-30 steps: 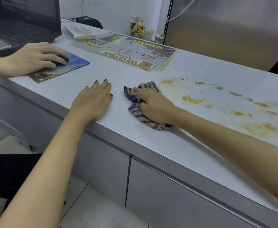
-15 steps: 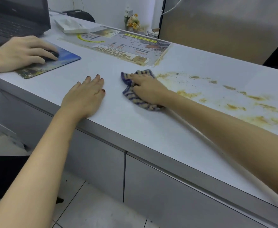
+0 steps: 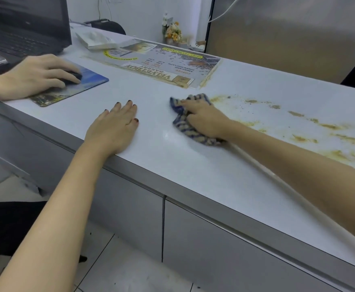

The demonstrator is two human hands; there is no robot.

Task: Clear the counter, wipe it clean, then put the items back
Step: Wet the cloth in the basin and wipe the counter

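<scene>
Right hand (image 3: 206,119) pressed down on a bunched blue-and-tan striped cloth (image 3: 186,125), fingers curled over it, at the left edge of the yellow-brown stains (image 3: 298,127) smeared across the white counter (image 3: 204,175); left hand (image 3: 113,127) flat on the counter near its front edge, fingers together, holding nothing, well apart from the cloth; laminated bakery menu (image 3: 157,64) lies beyond the cloth near the back; another person's hand (image 3: 37,76) on a black mouse (image 3: 72,77) over a mousepad (image 3: 73,87) at far left, laptop (image 3: 25,28) behind it.
</scene>
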